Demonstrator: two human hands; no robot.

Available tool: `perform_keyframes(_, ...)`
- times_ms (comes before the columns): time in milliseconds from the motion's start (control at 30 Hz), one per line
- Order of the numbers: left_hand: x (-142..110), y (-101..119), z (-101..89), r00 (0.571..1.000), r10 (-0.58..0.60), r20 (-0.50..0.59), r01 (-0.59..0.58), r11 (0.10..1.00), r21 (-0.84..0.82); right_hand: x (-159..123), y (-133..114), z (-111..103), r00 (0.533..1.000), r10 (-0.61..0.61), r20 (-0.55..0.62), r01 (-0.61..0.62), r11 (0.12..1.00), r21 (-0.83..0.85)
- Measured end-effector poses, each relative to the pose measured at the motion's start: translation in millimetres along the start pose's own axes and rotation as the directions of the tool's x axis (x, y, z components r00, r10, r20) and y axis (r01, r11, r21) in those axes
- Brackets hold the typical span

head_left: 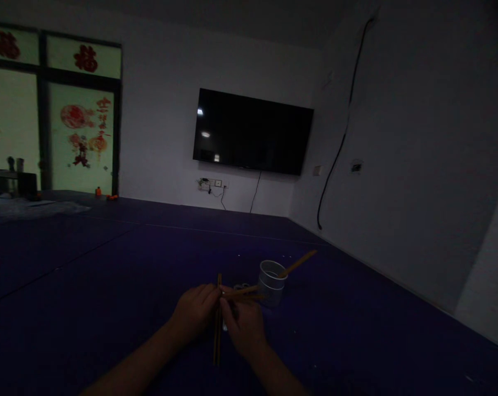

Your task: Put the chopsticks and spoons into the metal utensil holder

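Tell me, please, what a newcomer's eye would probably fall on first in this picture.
Probably the big black television on the far wall, then the red decorations on the pale lit panes at the left. Nearer, at bottom centre, the left hand and right hand meet over thin sticks, beside a cup with another stick leaning out.

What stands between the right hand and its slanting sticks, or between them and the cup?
Nothing visible in either gap: the right hand holds the sticks, whose far ends reach the edge of the cup in view. A small pale object shows just beyond them.
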State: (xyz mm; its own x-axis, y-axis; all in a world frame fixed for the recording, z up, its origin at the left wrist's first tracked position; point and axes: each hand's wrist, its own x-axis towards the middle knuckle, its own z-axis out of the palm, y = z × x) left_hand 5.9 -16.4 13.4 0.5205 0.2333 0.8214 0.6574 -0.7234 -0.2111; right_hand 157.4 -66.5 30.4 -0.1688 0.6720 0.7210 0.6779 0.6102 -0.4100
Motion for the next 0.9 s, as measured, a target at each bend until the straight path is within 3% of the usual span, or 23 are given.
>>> perform_keyframes(200,1.6,0.3,0.8,1.0,0.014,0.006,-0.014,0.999,-0.037,-2.2,2.1,1.5,0.999,0.04,-0.027,-0.04,0.999,0.019)
perform_keyframes(400,3.1,1.3,0.3,1.0,-0.012,-0.005,0.011,0.999,-0.043,-1.9,3.5,0.2,0.997,0.061,-0.051,-0.052,0.984,0.17)
perform_keyframes(733,-0.2,-0.6,1.3,0.995,-0.038,0.097,0.039,0.999,-0.009,-1.4,5.7,3.3,0.992,0.107,-0.069,-0.091,0.975,0.205)
perform_keyframes(900,-2.6,-2.3,6.2,0.988,-0.056,0.142,0.054,0.998,0.016,1.3,7.6,2.8,0.973,0.179,-0.143,-0.145,0.964,0.221)
